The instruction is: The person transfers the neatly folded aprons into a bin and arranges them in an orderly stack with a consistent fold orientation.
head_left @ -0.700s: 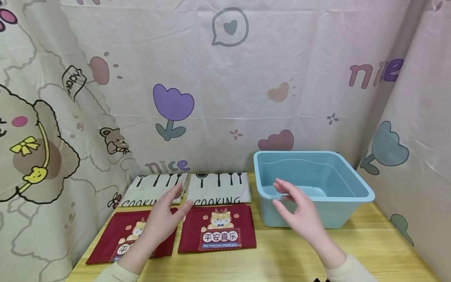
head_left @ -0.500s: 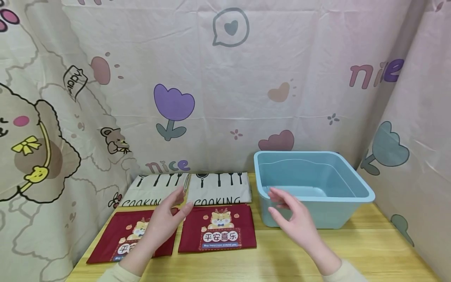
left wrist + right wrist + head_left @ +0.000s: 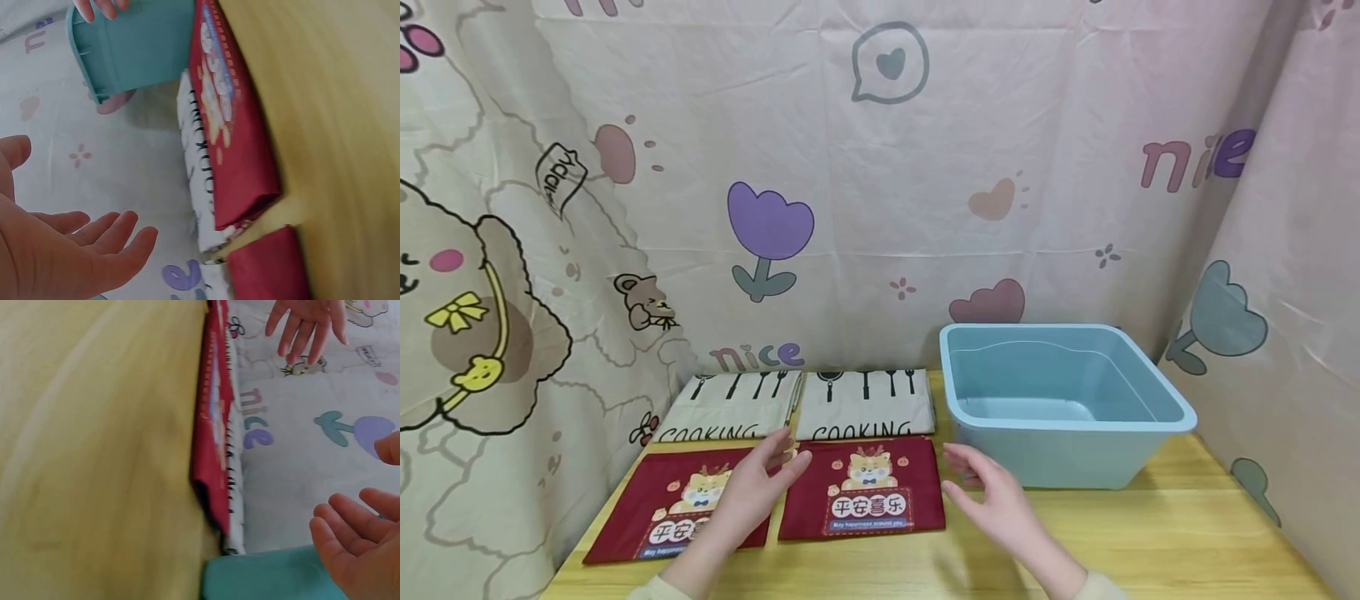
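Two folded red cloths lie side by side at the front, the left one [image 3: 632, 508] and the right one [image 3: 808, 492], each printed with a cartoon animal. Behind them are two folded white cloths, the left one [image 3: 715, 408] and the right one [image 3: 865, 408], marked "COOKING". My left hand [image 3: 752, 487] hovers over the gap between the red cloths and covers part of the left one. Off the right edge of the right red cloth hovers my right hand [image 3: 1000, 504]. In both wrist views the fingers are relaxed and hold nothing.
A light blue plastic bin [image 3: 1067, 458] stands at the right of the wooden table [image 3: 865, 571], behind my right hand. A printed curtain [image 3: 865, 192] hangs behind the table and along both sides.
My right hand has moved left and toward me, away from the front of the bin. My left hand has dropped slightly lower in the head view. The cloths and bin stay put.
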`<act>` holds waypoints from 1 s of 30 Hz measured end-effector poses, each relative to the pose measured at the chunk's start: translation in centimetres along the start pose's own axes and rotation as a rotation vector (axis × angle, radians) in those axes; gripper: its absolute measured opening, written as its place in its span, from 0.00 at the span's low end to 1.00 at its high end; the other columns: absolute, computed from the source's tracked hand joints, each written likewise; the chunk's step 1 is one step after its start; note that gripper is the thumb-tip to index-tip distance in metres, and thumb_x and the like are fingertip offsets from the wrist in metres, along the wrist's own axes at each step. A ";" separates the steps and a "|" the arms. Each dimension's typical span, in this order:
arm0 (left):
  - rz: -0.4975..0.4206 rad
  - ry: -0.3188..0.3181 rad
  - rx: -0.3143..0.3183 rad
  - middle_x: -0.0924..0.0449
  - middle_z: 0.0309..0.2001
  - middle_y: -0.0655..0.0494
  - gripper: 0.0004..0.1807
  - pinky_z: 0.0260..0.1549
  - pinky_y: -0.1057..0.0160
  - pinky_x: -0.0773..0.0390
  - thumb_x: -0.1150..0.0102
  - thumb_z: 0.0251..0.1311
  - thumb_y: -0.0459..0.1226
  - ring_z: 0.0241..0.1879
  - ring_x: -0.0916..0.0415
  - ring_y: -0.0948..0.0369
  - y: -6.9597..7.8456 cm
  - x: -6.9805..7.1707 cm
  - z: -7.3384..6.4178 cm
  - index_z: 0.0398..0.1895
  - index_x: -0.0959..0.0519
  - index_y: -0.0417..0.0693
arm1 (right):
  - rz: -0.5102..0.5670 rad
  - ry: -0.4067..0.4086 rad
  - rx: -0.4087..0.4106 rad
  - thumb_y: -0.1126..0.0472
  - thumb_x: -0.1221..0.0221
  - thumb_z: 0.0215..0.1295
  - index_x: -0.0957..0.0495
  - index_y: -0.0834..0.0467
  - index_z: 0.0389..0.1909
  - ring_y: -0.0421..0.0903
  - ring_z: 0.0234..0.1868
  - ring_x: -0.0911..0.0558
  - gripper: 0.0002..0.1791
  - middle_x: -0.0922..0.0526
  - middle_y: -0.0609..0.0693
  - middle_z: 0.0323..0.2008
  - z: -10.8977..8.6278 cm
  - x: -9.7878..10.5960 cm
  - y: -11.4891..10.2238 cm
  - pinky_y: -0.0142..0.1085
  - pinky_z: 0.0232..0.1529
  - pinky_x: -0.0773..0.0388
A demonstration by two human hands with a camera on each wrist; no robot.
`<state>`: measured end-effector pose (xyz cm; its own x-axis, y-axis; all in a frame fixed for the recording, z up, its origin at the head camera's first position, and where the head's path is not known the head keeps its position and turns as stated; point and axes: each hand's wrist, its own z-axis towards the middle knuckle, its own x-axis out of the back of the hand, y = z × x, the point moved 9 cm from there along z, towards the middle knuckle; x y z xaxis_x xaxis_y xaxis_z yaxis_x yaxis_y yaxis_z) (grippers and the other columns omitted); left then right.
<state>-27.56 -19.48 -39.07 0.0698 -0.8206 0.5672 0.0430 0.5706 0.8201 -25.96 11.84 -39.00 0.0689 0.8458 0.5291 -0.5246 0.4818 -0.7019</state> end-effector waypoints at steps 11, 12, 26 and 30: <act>-0.051 -0.013 0.087 0.31 0.65 0.33 0.45 0.55 0.46 0.25 0.40 0.64 0.57 0.62 0.31 0.40 -3.6 -1.1 0.6 0.72 0.38 0.34 | 0.049 -0.028 -0.185 0.62 0.33 0.61 0.27 0.68 0.60 0.60 0.52 0.19 0.28 0.20 0.64 0.53 -0.1 -2.6 4.0 0.49 0.51 0.21; -0.056 -0.019 0.097 0.31 0.65 0.33 0.45 0.55 0.45 0.25 0.40 0.64 0.57 0.62 0.31 0.40 -3.9 -1.2 0.7 0.72 0.39 0.34 | 0.051 -0.033 -0.201 0.62 0.33 0.61 0.27 0.69 0.60 0.61 0.52 0.19 0.28 0.20 0.64 0.54 -0.2 -2.9 4.4 0.49 0.52 0.22; -0.138 -0.067 0.203 0.34 0.64 0.28 0.46 0.49 0.46 0.21 0.41 0.65 0.56 0.61 0.32 0.36 -6.4 -2.3 1.3 0.70 0.40 0.28 | 0.134 -0.061 -0.332 0.63 0.36 0.64 0.29 0.74 0.59 0.64 0.49 0.18 0.28 0.22 0.71 0.51 -0.3 -5.0 6.8 0.51 0.50 0.20; -0.174 -0.088 0.228 0.35 0.63 0.26 0.45 0.50 0.44 0.21 0.41 0.65 0.55 0.61 0.33 0.34 -6.9 -2.6 1.5 0.70 0.41 0.26 | 0.158 -0.060 -0.373 0.62 0.36 0.64 0.31 0.76 0.59 0.64 0.49 0.18 0.28 0.22 0.72 0.51 -0.2 -5.1 7.1 0.50 0.49 0.20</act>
<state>-29.54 -21.28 -46.08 -0.0066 -0.9106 0.4132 -0.1785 0.4076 0.8955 -29.86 11.02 -46.73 -0.0432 0.9067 0.4196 -0.1806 0.4060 -0.8959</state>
